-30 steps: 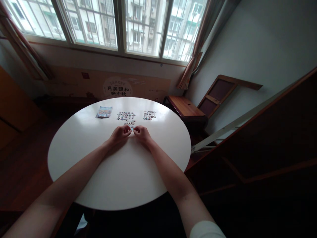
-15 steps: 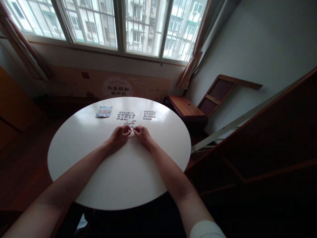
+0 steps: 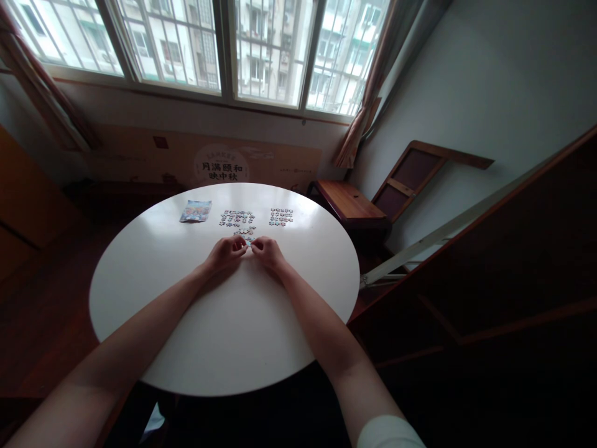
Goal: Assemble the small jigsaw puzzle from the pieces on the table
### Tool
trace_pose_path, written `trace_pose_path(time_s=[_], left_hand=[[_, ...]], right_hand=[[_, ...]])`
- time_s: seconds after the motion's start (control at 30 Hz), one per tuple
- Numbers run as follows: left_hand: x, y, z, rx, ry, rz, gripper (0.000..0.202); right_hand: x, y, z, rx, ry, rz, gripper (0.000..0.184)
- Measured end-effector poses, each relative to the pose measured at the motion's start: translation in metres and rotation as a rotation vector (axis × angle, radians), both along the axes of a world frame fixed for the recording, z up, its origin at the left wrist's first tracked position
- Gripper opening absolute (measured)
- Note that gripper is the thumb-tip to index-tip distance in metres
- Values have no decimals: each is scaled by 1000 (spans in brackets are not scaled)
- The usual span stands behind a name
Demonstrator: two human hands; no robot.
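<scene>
On the round white table, my left hand and my right hand nearly meet, fingertips pinched. Between them is a small light-blue jigsaw piece, gripped from both sides; the fingers partly cover it. Just beyond my fingertips lie a few joined or overlapping jigsaw pieces. Farther back, loose jigsaw pieces are spread in rough rows. To their right, another group of jigsaw pieces sits in neater rows.
A colourful picture sheet or packet lies at the table's back left. Behind the table's right side stands a wooden chair. A long printed box rests under the window, and a dark wooden panel rises at the right.
</scene>
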State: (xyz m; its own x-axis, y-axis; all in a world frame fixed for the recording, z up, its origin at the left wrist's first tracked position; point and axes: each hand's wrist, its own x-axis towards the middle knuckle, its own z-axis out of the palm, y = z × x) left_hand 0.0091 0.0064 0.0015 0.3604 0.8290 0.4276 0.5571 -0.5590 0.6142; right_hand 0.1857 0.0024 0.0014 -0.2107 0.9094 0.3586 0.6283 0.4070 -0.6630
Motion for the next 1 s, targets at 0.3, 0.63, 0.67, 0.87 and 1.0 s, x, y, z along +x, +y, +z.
trace_pose_path(time_s=[0.3, 0.63, 0.67, 0.87, 1.0], left_hand=[[0, 0, -1, -1, -4, -8, 20], [-1, 1, -1, -7, -7, -5, 18], [-1, 0, -1, -9, -7, -6, 18], [-1, 0, 0, -14, -8, -7, 18], [-1, 0, 0, -19, -8, -14, 19]], right_hand=[[0, 1, -1, -15, 12, -4, 14], [0, 2, -2, 0, 18, 6, 14], [0, 2, -2, 1, 18, 6, 14], [0, 2, -2, 9, 10, 3, 15], [0, 1, -1, 5, 9, 2, 15]])
